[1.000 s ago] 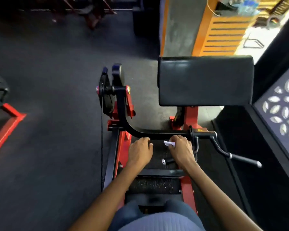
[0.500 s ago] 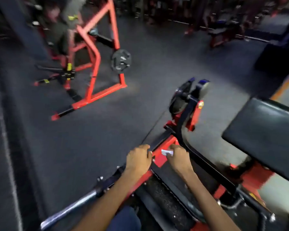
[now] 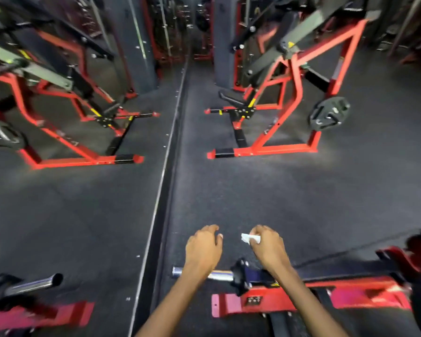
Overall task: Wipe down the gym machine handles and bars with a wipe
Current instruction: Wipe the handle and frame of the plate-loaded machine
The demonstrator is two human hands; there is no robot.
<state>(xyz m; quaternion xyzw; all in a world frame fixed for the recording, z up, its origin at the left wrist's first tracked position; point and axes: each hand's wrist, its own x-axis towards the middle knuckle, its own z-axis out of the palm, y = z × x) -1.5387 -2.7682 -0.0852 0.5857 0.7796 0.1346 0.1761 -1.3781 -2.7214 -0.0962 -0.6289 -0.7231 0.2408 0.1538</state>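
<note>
While both hands hang out in front over the dark rubber floor [image 3: 289,195], only one has anything in it: right hand [image 3: 267,246] is curled, pinching a small crumpled white wipe [image 3: 249,238] between thumb and fingers, wipe sticking out toward the left hand. Left hand [image 3: 203,248] holds nothing, fingers loosely bent, palm down. Hands are near each other, not touching.

Neither hand nor the wipe is on the machine. Chrome bar [image 3: 219,275] runs crosswise under the left wrist, its free end poking out left of the forearm, other end going into a black collar [image 3: 241,276] on the red frame [image 3: 301,297] below the right forearm.

Mirror edge strip [image 3: 161,181] runs up the floor left of the hands; reflected bar and red frame sit lower left. Farther off, a red plate-loaded machine [image 3: 289,105] with a black weight plate [image 3: 328,113] on its right side. Heavy motion blur on the right edge.
</note>
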